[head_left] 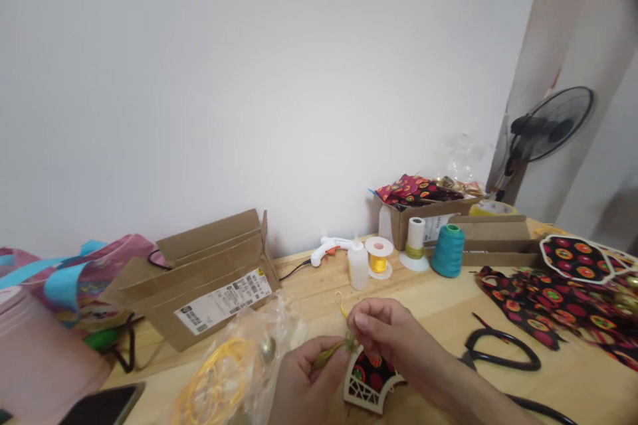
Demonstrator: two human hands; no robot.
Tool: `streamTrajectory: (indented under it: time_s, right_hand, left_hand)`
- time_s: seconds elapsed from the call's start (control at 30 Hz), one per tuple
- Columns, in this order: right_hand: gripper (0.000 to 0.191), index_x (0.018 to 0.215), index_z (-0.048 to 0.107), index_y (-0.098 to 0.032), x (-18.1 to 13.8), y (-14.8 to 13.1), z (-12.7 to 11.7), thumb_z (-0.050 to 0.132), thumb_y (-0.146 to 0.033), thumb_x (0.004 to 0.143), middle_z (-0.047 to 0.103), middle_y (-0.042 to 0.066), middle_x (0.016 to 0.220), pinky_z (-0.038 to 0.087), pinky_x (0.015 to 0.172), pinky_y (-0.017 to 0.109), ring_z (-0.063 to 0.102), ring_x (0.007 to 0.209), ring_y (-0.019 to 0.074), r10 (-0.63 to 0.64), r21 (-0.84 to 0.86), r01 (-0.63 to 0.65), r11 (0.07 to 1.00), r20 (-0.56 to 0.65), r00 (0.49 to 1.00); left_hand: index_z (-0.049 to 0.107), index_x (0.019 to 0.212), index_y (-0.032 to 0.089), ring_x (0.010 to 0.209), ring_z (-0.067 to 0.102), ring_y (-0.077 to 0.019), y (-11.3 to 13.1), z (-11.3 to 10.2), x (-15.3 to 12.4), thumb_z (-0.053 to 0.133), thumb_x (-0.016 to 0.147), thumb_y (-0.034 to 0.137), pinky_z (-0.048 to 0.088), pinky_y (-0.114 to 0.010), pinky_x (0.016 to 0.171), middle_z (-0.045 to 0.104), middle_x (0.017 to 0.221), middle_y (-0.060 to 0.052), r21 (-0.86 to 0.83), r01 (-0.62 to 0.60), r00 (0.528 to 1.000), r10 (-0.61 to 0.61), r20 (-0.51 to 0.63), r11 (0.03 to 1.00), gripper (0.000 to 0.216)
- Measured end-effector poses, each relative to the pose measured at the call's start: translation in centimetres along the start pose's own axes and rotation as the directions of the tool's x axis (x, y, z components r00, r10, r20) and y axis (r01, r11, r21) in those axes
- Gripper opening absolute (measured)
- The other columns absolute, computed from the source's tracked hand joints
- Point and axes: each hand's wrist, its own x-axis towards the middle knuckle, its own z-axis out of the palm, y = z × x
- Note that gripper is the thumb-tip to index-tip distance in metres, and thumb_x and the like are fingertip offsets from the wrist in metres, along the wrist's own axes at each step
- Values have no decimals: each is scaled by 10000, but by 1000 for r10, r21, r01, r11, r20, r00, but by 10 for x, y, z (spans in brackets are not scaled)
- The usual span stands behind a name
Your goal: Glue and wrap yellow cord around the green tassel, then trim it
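My left hand (305, 378) is closed in a pinch on a small greenish-yellow tassel (333, 350) near the table's front edge. My right hand (386, 335) is closed too, its fingertips pinching the top of the same tassel where a thin yellow cord loop (341, 303) rises from it. Just below both hands lies a fan-shaped wooden ornament (367, 382) with a cut-out rim and a patch of dark patterned fabric. Neither hand touches the ornament as far as I can see.
On the wooden table (438, 305) are a clear bag of yellow cord (226, 372), an open cardboard box (209, 275), a glue gun (326, 249), a white bottle (357, 264), thread spools (447, 251), black scissors (501, 350), patterned fabric (553, 299), a phone (102, 405). A fan (548, 123) stands right.
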Motion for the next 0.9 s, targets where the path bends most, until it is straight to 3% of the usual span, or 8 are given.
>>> streamTrajectory:
  time_s: [0.1, 0.2, 0.37, 0.5, 0.67, 0.9]
  right_hand:
    - [273, 738, 596, -126, 0, 2, 0, 508, -382, 772, 427, -47, 531, 240, 424, 170, 346, 436, 37, -15, -58, 15, 998, 4, 1000]
    - [329, 735, 621, -111, -2, -2, 3, 466, -395, 796, 403, -47, 500, 212, 422, 180, 337, 443, 43, -39, -203, 44, 978, 32, 999]
    - [247, 723, 620, -117, -8, -10, 5, 544, -350, 750, 452, -37, 541, 217, 445, 186, 327, 469, 45, -46, -216, 65, 974, 94, 995]
    - [226, 658, 573, -112, -9, -7, 2, 590, -329, 716, 442, -40, 525, 214, 435, 179, 332, 461, 43, 6, -165, 11, 986, 101, 995]
    - [256, 648, 511, -131, -7, -7, 0, 557, -367, 739, 398, -51, 543, 249, 436, 176, 344, 456, 45, -8, -17, 11, 1000, 123, 992]
    - [252, 746, 607, -108, -11, -15, 1, 614, -354, 691, 496, -16, 591, 292, 480, 179, 411, 516, 60, -3, -178, 30, 984, 153, 988]
  left_hand:
    - [672, 613, 125, 294, 184, 0, -2, -5, 3, 708, 499, 424, 145, -124, 294, 297, 318, 109, -10, 60, 996, -59, 59, 998, 322]
    - [652, 607, 123, 295, 149, 10, -4, -9, 5, 706, 501, 442, 78, -128, 303, 276, 324, 114, -64, 119, 986, -111, 123, 991, 340]
    - [632, 585, 133, 290, 87, 14, -7, -10, 5, 712, 527, 405, 43, -133, 295, 212, 311, 129, -204, 237, 943, -175, 284, 950, 290]
    - [624, 611, 132, 274, 102, 14, -12, -12, 5, 705, 540, 409, 50, -131, 284, 244, 297, 127, -199, 260, 919, -179, 351, 945, 297]
    - [575, 593, 155, 272, 117, 8, -14, -16, 5, 701, 559, 387, 86, -125, 280, 264, 300, 130, -225, 313, 897, -209, 390, 923, 266]
    - [600, 623, 128, 282, 142, 5, -17, -18, 5, 714, 549, 366, 112, -132, 298, 289, 310, 118, -221, 294, 912, -204, 357, 930, 274]
